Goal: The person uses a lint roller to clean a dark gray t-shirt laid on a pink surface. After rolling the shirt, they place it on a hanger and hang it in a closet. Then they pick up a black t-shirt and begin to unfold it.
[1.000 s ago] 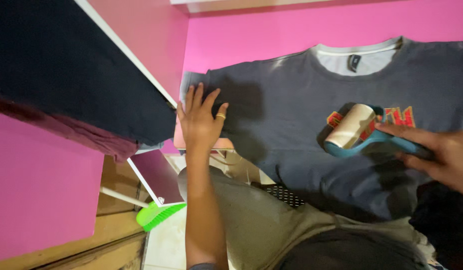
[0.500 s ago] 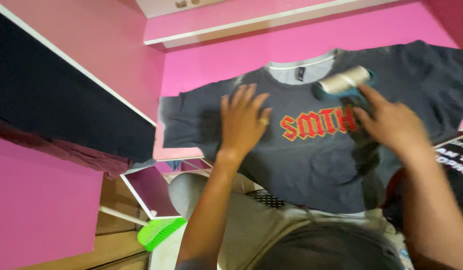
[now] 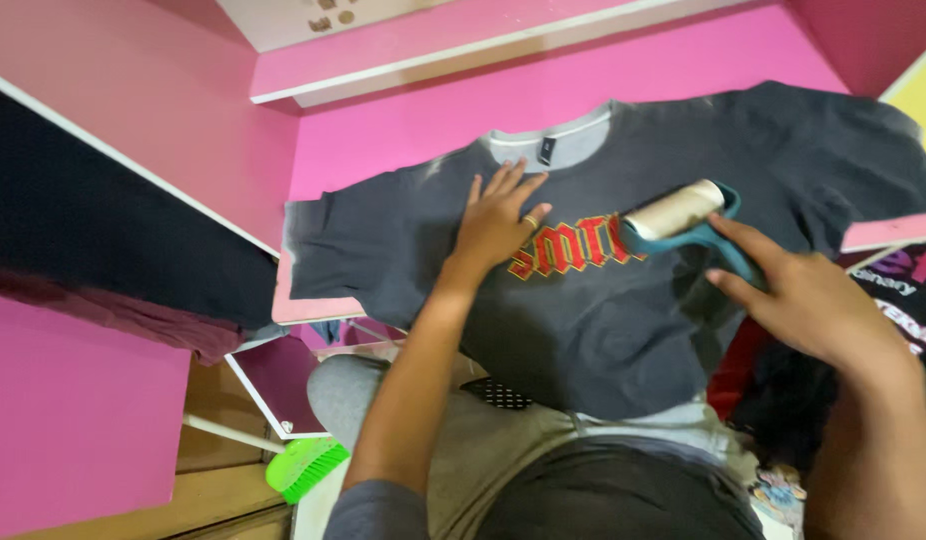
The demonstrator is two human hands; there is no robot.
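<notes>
A dark grey T-shirt (image 3: 403, 240) with red and yellow lettering on the chest lies spread over a pink table (image 3: 583, 95), its hem hanging down over my lap. My left hand (image 3: 498, 220) presses flat on the chest, fingers spread, just left of the lettering. My right hand (image 3: 808, 300) grips the teal handle of a lint roller (image 3: 683, 215). The roller's pale sticky drum rests on the shirt at the right end of the lettering.
A dark panel with a white edge (image 3: 103, 230) stands at the left above a pink board (image 3: 73, 420). A green brush (image 3: 305, 465) lies on the floor below. More dark clothing (image 3: 903, 290) sits at the right. A pink shelf edge (image 3: 463, 50) runs across the back.
My left hand slid right from the sleeve to the chest. My right hand carried the lint roller from the shirt's lower right up to near the collar, then down onto the lettering.
</notes>
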